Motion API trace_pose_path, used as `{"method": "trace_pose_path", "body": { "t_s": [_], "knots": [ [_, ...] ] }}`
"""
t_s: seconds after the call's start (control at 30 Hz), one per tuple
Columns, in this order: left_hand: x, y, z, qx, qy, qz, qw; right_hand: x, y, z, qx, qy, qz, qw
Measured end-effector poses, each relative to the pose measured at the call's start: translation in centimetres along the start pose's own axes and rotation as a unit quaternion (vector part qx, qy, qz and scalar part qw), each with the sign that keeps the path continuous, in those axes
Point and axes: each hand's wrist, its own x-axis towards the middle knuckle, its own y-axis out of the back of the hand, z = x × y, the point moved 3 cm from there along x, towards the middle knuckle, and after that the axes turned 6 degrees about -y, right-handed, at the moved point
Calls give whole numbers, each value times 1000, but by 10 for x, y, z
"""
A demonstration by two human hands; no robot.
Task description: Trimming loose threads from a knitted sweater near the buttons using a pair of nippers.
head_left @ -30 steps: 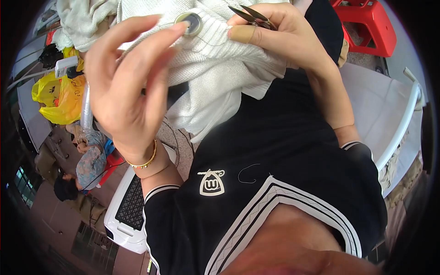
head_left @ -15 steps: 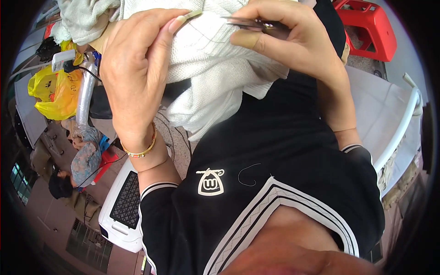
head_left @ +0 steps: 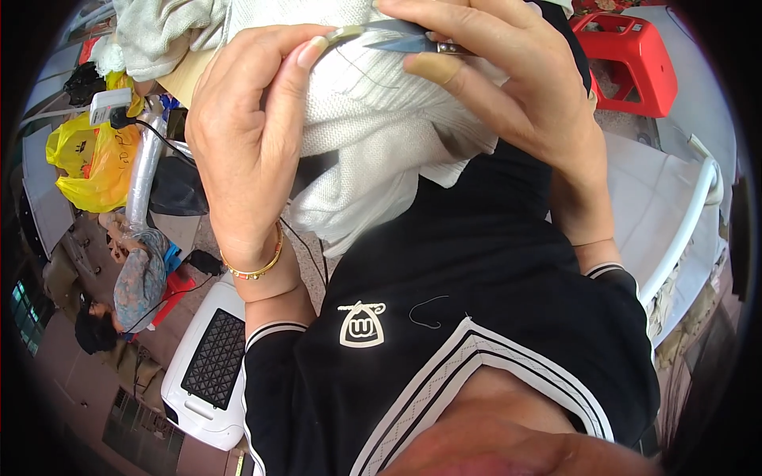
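A white knit garment [head_left: 357, 131] lies bunched over my lap, with thin dark thread strands [head_left: 369, 75] on its ribbed part. My left hand [head_left: 250, 127] is closed in a pinch above the knit; a small pale olive piece shows at its fingertips, and what it grips is too small to make out. In my right hand [head_left: 508, 79] is a pair of small scissors [head_left: 401, 45], blades spread and pointing left, their tips close to the left fingertips. A beige covering wraps the right thumb's tip.
At the right stand a red plastic stool [head_left: 627, 63] and a white surface with a curved rail [head_left: 675, 238]. To the left are a yellow plastic bag [head_left: 95, 163], a white appliance with a black grille [head_left: 213, 357] and cables. Another person [head_left: 139, 278] sits farther left.
The scissors' blades now show spread apart, and their tips have come nearer to the left fingertips. My left hand has shifted slightly right and down, still pinching.
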Motion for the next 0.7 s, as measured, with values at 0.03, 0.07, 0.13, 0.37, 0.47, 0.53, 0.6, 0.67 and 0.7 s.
{"method": "trace_pose_path", "body": {
  "t_s": [0.03, 0.07, 0.13, 0.37, 0.47, 0.53, 0.6, 0.67, 0.7],
  "knots": [
    [-1, 1, 1, 4, 2, -3, 1000, -1, -1, -1, -16, -2, 0, 1000],
    [-1, 0, 1, 7, 4, -6, 1000, -1, -2, -2, -33, -5, 0, 999],
    [-2, -1, 0, 1, 10, -5, 1000, -1, -2, -4, -31, -5, 5, 999],
    [-2, 0, 1, 22, -5, -22, 1000, -2, -10, -7, -82, 20, 31, 996],
    [-1, 0, 0, 15, -8, -30, 999, -3, -10, -10, -93, 7, 36, 995],
    [0, 1, 3, 15, -6, -31, 999, -5, -16, 2, -93, 7, 37, 995],
    [0, 2, 4, 15, -2, -32, 999, -3, -17, 0, -90, 8, 37, 995],
    [-1, 2, 5, 11, 2, -28, 1000, -1, -19, -20, -416, 166, 23, 894],
    [-1, 2, 4, 11, 2, -28, 1000, -2, -19, -18, -416, 166, 23, 894]
  ]
}}
